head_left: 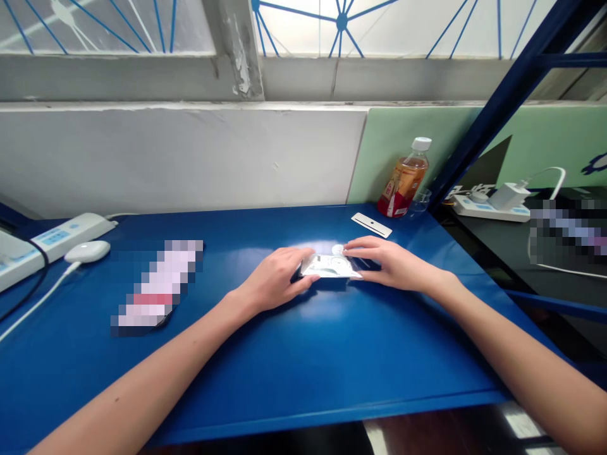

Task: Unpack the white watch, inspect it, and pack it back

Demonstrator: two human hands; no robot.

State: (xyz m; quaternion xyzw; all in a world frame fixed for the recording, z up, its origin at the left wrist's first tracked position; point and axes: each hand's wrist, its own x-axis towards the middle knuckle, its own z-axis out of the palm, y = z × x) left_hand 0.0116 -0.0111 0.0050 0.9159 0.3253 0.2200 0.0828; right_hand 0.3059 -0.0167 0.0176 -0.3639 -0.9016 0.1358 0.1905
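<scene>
A small flat see-through packet (327, 265) with white and silvery contents lies at the middle of the blue table (303, 366). Its glare hides what is inside. My left hand (279, 278) is closed on the packet's left end, thumb at the near edge and fingers at the far side. At the right end, my right hand (391, 262) pinches it between thumb and fingers. Near the right fingertips shows a small white round piece (337, 249); I cannot tell whether it is part of the packet.
A white slotted card (372, 225) and a drink bottle (404, 180) are at the back right. Left of my hands lies a phone with a blurred screen (165, 278). A white earphone case (88, 251) on a cable and a power strip (61, 243) sit far left. A blue post (502, 95) slants at right.
</scene>
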